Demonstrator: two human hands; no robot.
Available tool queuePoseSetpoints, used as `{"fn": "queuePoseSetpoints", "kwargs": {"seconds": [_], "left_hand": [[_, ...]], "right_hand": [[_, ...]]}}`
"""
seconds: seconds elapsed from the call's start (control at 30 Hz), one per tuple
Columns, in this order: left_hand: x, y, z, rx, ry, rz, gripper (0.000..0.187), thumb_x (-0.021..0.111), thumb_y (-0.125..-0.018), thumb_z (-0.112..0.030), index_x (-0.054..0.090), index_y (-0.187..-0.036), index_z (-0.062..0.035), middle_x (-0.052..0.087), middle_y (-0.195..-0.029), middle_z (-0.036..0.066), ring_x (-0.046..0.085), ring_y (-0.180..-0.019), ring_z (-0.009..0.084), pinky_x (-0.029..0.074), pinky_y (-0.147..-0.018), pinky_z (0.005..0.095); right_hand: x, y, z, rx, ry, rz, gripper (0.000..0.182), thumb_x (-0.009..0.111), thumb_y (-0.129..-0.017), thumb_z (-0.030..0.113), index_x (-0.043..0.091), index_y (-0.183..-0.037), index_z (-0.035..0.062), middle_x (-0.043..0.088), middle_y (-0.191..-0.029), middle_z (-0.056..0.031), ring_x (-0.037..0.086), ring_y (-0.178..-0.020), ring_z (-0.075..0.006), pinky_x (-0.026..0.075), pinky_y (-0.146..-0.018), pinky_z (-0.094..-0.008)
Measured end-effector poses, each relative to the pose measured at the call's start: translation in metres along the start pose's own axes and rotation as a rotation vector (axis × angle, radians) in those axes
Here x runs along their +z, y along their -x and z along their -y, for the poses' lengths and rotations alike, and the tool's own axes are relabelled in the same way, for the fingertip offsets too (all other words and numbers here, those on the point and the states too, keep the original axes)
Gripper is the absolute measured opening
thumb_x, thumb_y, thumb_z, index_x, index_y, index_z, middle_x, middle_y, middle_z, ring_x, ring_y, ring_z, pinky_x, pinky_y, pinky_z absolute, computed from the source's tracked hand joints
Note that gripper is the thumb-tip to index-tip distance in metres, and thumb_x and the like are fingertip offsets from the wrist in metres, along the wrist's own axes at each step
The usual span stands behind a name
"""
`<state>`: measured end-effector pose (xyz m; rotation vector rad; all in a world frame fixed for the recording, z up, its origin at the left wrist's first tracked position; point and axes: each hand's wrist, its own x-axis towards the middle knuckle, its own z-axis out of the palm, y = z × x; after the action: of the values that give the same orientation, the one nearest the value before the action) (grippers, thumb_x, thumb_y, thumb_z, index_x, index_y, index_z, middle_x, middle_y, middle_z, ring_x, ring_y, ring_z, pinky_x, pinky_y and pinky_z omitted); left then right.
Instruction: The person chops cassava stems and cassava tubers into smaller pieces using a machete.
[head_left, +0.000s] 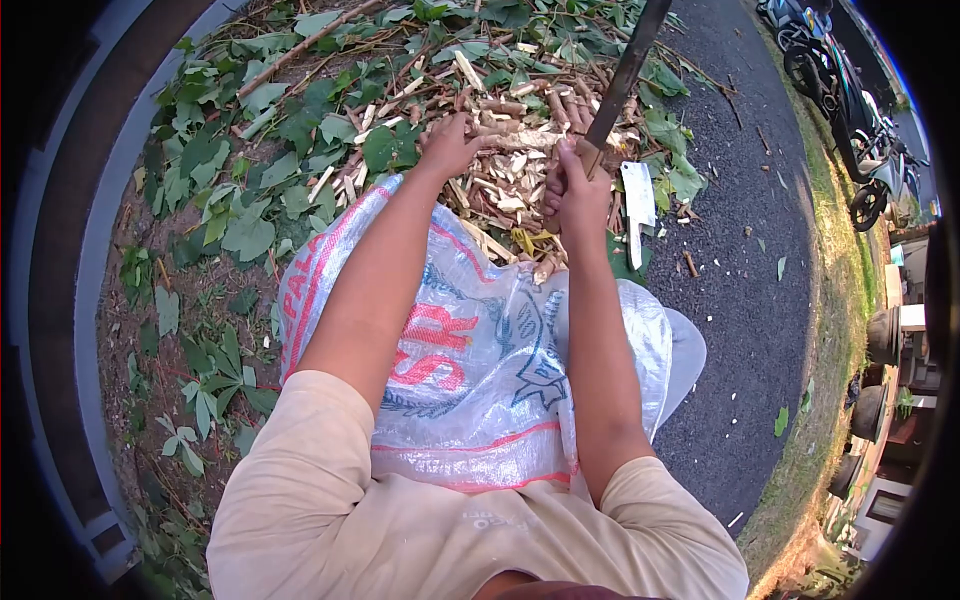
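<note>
While left hand [447,146] presses stem pile [520,150], right grip [578,195] clasps raised machete [625,75].

The woven sack [480,360] bears partly readable red letters "PAL" and "SR".

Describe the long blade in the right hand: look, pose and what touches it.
The long blade is dark, narrow and flat, metal by its look, like a machete. It rises tilted up and to the right from the right hand, whose grip closes round its handle; its tip runs out of the picture. It stands above the pile of chopped stem pieces; contact with them cannot be told.
</note>
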<state>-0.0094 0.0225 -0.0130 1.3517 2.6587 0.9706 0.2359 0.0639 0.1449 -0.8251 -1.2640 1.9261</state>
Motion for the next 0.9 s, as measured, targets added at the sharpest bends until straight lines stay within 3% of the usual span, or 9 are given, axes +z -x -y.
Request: {"fn": "queuePoseSetpoints", "kwargs": {"seconds": [0.13,0.23,0.3,0.33,0.43,0.5,0.63,0.73,0.9], "left_hand": [[-0.016,0.006,-0.004,-0.101,-0.017,0.148,0.048,0.080,-0.089,-0.042,0.066,-0.123,-0.0116,0.070,-0.124,0.012,0.063,-0.122,0.0303,0.036,-0.109,0.0533],[-0.017,0.009,-0.003,-0.083,0.032,0.061,0.047,0.083,-0.086,-0.041,0.068,-0.118,-0.0106,0.070,-0.124,0.010,0.064,-0.121,0.0305,0.041,-0.105,0.0526],[-0.026,0.014,-0.014,-0.112,0.001,-0.028,0.050,0.085,-0.083,-0.039,0.068,-0.120,-0.0107,0.070,-0.127,0.012,0.064,-0.122,0.0337,0.047,-0.102,0.0539],[-0.026,0.017,-0.011,-0.090,-0.002,-0.042,0.050,0.085,-0.083,-0.039,0.068,-0.120,-0.0107,0.070,-0.127,0.012,0.064,-0.122,0.0337,0.047,-0.102,0.0539],[-0.036,0.016,-0.007,-0.206,0.043,0.030,0.052,0.087,-0.081,-0.038,0.067,-0.120,-0.0099,0.068,-0.129,0.014,0.064,-0.122,0.0361,0.049,-0.103,0.0542],[-0.061,0.023,-0.024,-0.225,-0.041,-0.042,0.049,0.086,-0.083,-0.034,0.066,-0.120,-0.0080,0.068,-0.125,0.017,0.066,-0.119,0.0360,0.051,-0.101,0.0509],[-0.116,0.018,-0.040,-0.082,0.291,-0.291,0.042,0.081,-0.091,-0.029,0.066,-0.121,-0.0042,0.068,-0.115,0.013,0.067,-0.103,0.0284,0.054,-0.091,0.0428],[-0.152,0.031,-0.057,-0.138,0.497,-0.423,0.039,0.079,-0.093,-0.029,0.067,-0.120,-0.0042,0.068,-0.112,0.010,0.066,-0.095,0.0233,0.055,-0.086,0.0393],[-0.162,0.017,-0.043,-0.228,0.896,-0.682,0.029,0.068,-0.105,-0.031,0.065,-0.113,-0.0038,0.066,-0.101,0.003,0.061,-0.087,0.0136,0.052,-0.080,0.0326]], "right_hand": [[0.015,0.013,0.027,-0.291,-0.002,-0.026,0.033,0.068,-0.106,0.024,0.048,-0.083,0.0096,0.042,-0.063,0.0044,0.035,-0.049,-0.0047,0.027,-0.045,-0.0246],[-0.008,-0.012,-0.062,-0.455,0.396,-0.137,0.031,0.067,-0.106,0.022,0.056,-0.081,0.0083,0.050,-0.061,0.0010,0.040,-0.047,-0.0095,0.033,-0.046,-0.0267],[-0.034,-0.014,-0.141,-0.314,0.681,-0.060,0.034,0.069,-0.099,0.028,0.063,-0.076,0.0049,0.061,-0.063,-0.0075,0.045,-0.046,-0.0219,0.046,-0.050,-0.0365],[-0.034,-0.013,-0.141,0.567,0.585,0.100,0.040,0.067,-0.098,0.029,0.059,-0.076,-0.0036,0.054,-0.057,-0.0098,0.056,-0.045,-0.0255,0.042,-0.045,-0.0413],[-0.036,-0.023,-0.154,0.614,0.404,0.126,0.042,0.070,-0.096,0.031,0.057,-0.070,0.0008,0.054,-0.057,-0.0101,0.052,-0.040,-0.0251,0.038,-0.037,-0.0429],[-0.036,-0.021,-0.149,0.626,0.380,0.148,0.036,0.070,-0.098,0.028,0.051,-0.075,0.0090,0.048,-0.060,-0.0027,0.044,-0.044,-0.0173,0.035,-0.040,-0.0365],[-0.026,-0.014,-0.108,0.574,0.392,0.115,0.032,0.071,-0.098,0.027,0.053,-0.077,0.0109,0.049,-0.060,-0.0008,0.043,-0.044,-0.0152,0.034,-0.041,-0.0350],[-0.015,-0.017,-0.054,0.251,0.299,0.066,0.028,0.072,-0.099,0.026,0.054,-0.084,0.0110,0.048,-0.061,0.0017,0.041,-0.045,-0.0109,0.033,-0.043,-0.0299],[0.044,0.021,0.124,-0.234,0.098,0.051,0.036,0.074,-0.101,0.030,0.048,-0.082,0.0128,0.043,-0.063,0.0037,0.037,-0.047,-0.0059,0.031,-0.044,-0.0255]]}}
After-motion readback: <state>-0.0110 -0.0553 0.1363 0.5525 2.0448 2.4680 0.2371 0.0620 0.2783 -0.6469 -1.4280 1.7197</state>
